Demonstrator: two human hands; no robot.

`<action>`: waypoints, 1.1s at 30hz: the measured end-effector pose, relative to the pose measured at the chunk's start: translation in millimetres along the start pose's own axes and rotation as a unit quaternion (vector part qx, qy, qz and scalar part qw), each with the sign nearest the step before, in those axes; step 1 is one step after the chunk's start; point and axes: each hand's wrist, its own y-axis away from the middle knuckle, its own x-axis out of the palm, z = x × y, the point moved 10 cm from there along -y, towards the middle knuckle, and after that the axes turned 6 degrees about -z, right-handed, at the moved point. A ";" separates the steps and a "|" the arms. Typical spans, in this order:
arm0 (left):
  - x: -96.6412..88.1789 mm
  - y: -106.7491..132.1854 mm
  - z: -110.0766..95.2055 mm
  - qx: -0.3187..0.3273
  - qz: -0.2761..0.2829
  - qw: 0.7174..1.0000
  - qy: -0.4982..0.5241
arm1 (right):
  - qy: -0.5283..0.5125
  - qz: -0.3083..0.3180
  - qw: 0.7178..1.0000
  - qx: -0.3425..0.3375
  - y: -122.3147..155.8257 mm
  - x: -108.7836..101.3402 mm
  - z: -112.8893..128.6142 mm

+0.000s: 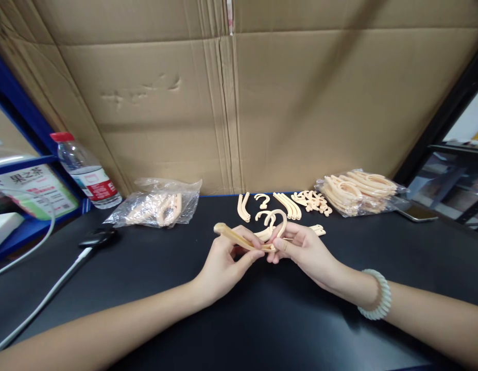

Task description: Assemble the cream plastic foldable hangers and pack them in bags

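Observation:
My left hand [222, 265] pinches a long, curved, cream-coloured hanger arm [234, 237], its free end pointing up and to the left. My right hand [314, 255] is closed on a matching hanger hook [284, 220] whose curve rises above the fingers. Arm and hook meet between my fingertips; whether they are joined I cannot make out. Just behind my hands lie more loose hanger pieces, among them another hook [261, 198], a pair of curved arms [243, 207] and a pile of small connector pieces [311, 201].
A clear bag of hanger parts [156, 208] lies at the back left, another packed bag [357, 191] at the back right beside a phone [416, 211]. A red-capped bottle [92, 178] leans near the blue shelf. A white cable [49, 296] crosses the black table [262, 330]; cardboard [165, 113] walls the back.

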 end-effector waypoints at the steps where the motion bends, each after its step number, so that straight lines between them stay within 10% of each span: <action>1: 0.9 0.4 -0.2 0.000 0.003 1.000 0.003 | 0.006 -0.003 1.000 -0.007 -0.1 -0.4 1.1; 24: 12.3 18.5 29.4 -0.206 -0.048 0.961 0.180 | 0.147 -0.005 0.985 -0.092 -6.3 -10.5 25.1; 28: 8.9 18.4 34.3 -0.224 -0.066 0.953 0.192 | 0.411 -0.045 0.869 -0.273 -21.5 -40.0 67.1; 33: 7.1 20.3 39.1 -0.240 -0.074 0.948 0.194 | 0.572 0.020 0.763 -0.300 -46.0 -62.1 51.5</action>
